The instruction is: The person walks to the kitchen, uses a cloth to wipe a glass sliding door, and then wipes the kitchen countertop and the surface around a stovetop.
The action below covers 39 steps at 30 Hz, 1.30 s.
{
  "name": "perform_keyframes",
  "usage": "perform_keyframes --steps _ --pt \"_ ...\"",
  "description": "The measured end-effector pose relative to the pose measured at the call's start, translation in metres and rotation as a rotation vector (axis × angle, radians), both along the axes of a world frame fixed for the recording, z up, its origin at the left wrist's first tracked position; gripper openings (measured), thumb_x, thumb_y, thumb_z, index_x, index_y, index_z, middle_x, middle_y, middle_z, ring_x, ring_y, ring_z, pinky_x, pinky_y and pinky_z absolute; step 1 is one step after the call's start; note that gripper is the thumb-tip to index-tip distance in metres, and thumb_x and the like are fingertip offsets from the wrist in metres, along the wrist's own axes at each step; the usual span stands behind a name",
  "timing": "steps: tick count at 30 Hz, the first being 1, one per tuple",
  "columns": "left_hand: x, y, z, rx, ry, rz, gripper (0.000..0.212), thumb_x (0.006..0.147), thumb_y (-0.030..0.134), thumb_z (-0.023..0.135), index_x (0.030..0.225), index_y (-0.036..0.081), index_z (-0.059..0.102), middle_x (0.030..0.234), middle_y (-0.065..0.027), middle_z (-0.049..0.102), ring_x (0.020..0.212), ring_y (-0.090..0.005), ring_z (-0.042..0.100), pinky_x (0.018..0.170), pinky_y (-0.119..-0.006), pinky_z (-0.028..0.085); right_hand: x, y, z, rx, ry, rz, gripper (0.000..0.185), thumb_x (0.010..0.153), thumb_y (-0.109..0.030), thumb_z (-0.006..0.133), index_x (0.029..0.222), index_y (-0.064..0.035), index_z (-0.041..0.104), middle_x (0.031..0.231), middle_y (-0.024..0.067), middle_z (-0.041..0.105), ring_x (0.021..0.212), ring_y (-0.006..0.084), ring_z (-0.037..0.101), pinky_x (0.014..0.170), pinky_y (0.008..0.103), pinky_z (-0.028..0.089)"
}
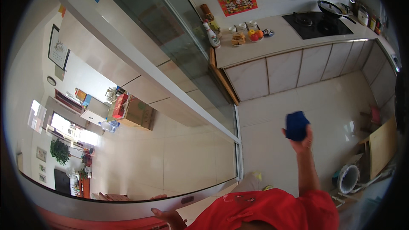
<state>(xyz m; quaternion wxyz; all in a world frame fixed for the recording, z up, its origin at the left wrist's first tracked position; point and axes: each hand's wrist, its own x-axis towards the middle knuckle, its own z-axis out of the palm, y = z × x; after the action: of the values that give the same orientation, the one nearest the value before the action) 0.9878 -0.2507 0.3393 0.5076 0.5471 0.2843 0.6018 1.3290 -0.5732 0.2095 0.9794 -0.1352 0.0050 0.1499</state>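
Note:
My right hand point(300, 142) holds a folded dark blue cloth point(296, 126) out over the pale tiled floor, right of centre. My left hand point(164, 212) grips the metal edge frame point(127, 209) of a sliding glass door point(191, 153) at the bottom, with the thumb on the near side and fingertips behind it. A dark recessed pull point(187, 200) sits on that frame just right of the hand.
A kitchen counter point(252, 51) with fruit, bread, cups, a bottle and a black hob point(316, 25) runs along the back wall. At right stand a lined bin point(348, 179) and a wooden board point(381, 147). Cardboard boxes point(135, 113) show through the glass.

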Motion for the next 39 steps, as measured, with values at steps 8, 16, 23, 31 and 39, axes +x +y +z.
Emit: perform_keyframes --steps 8,16,23,31,39 --pt "0.027 0.028 -0.023 0.042 -0.065 0.474 0.061 0.091 0.053 0.037 0.116 -0.003 0.042 0.1 -0.0177 0.053 0.087 -0.0262 0.054 0.077 -0.04 0.047 0.121 0.207 0.062 -0.038 0.024 0.442 0.054 0.087 -0.042 0.056 0.127 -0.0082 0.043 0.126 0.0147 0.049 0.115 0.032 0.049 0.095 0.0568 0.04" --pt "0.066 0.029 -0.013 0.059 0.106 0.907 0.071 0.092 0.055 0.031 0.116 -0.011 0.042 0.107 -0.0245 0.05 0.093 -0.0283 0.054 0.077 -0.04 0.048 0.218 0.336 0.075 0.045 0.211 0.552 0.057 0.086 -0.055 0.05 0.12 -0.0097 0.047 0.118 0.0111 0.052 0.104 0.0278 0.053 0.09 0.0471 0.045" --pt "0.071 0.024 -0.016 -0.042 0.258 1.224 0.08 0.093 0.057 0.026 0.117 -0.018 0.041 0.113 -0.0304 0.048 0.099 -0.0302 0.054 0.077 -0.04 0.049 0.231 0.413 0.126 -0.202 0.044 0.308 0.056 0.089 -0.041 0.056 0.13 -0.007 0.04 0.122 0.0018 0.047 0.107 0.0145 0.048 0.096 0.0305 0.038" --pt "0.133 0.015 0.009 0.094 0.009 1.232 0.08 0.086 0.06 0.043 0.132 -0.004 0.03 0.134 -0.02 0.037 0.113 -0.0345 0.047 0.095 -0.045 0.043 0.214 0.45 0.169 -0.459 -1.652 -0.414 0.062 0.061 -0.014 0.074 0.119 -0.0134 0.052 0.128 0.0159 0.045 0.121 0.0352 0.04 0.102 0.0501 0.029" --pt "0.167 0.043 0.016 -0.133 -0.029 1.458 0.081 0.093 0.058 0.027 0.133 -0.012 0.027 0.135 -0.0241 0.036 0.117 -0.0325 0.045 0.097 -0.039 0.04 0.381 0.543 0.076 -0.784 -0.739 -0.255 0.037 0.09 -0.01 0.048 0.127 -0.0026 0.046 0.133 0.0161 0.043 0.121 0.0304 0.041 0.103 0.041 0.03"
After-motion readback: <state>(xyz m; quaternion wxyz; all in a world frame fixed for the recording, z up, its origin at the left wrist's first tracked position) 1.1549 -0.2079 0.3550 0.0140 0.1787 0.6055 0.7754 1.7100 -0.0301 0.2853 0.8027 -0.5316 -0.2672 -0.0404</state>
